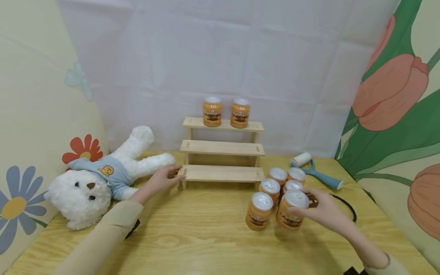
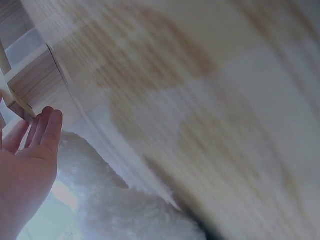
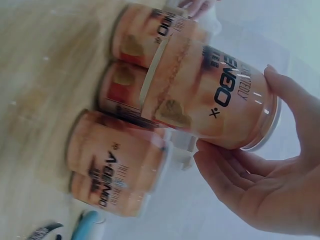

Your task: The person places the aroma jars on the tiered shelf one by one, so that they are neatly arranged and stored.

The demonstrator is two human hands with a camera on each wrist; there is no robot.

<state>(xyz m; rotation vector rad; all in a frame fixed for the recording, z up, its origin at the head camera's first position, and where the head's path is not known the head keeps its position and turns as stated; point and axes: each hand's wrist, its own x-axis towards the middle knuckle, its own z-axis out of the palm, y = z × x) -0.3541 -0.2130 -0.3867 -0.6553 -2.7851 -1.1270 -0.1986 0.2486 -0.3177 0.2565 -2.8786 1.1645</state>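
Observation:
My right hand (image 1: 321,210) grips an orange can (image 3: 215,95) with a pale lid, thumb on one side and fingers on the other. In the right wrist view this can is tilted and raised off the table, overlapping the others. Several matching orange cans (image 1: 258,214) stand grouped beside it, right of a three-step wooden shelf (image 1: 223,173). At the shelf's left end, my left hand (image 1: 161,181) holds the edge of the lowest step between thumb and fingers. Two more cans, a left one (image 1: 212,112) and a right one (image 1: 240,114), stand on the top step.
A white plush bear (image 1: 82,194) in a blue shirt lies left of the shelf, behind my left forearm. Behind the cans at right lies a blue-handled roller (image 1: 323,177). A black cord (image 1: 348,206) curves past my right hand. A white cloth (image 1: 206,49) hangs behind everything.

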